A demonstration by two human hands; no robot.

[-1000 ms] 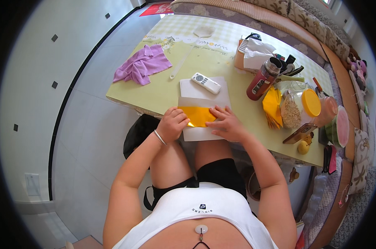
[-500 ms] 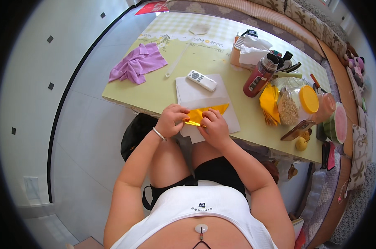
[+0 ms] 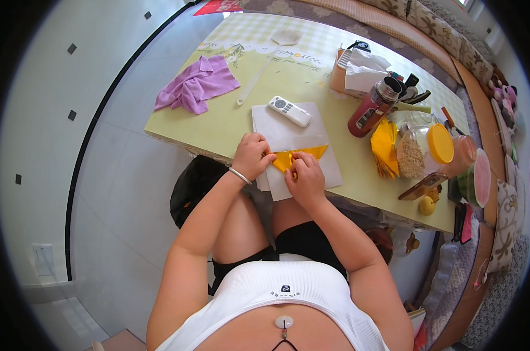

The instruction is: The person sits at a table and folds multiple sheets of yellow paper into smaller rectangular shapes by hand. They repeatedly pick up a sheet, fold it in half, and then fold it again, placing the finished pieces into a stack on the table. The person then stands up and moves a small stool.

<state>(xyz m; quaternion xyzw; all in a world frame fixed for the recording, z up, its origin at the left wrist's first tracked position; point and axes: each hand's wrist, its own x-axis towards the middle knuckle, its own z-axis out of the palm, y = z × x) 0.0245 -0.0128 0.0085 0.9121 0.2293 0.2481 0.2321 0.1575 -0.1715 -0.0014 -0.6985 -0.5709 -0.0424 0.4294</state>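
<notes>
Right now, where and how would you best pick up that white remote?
Pinch the remote across its middle by the two long edges, coming straight down from above. It is long, narrow and lies flat, buttons up, so a grip there should miss most of them. From the near side, the gold paper, held over the white paper, would likely be in the way.

Left of the table [image 3: 186, 127], grey floor [image 3: 130, 193] meets a white wall [image 3: 33, 117] at a black strip [image 3: 71, 216], and beyond and right of the table runs a sofa [image 3: 364, 11] with patterned cushions [image 3: 431, 24].
</notes>
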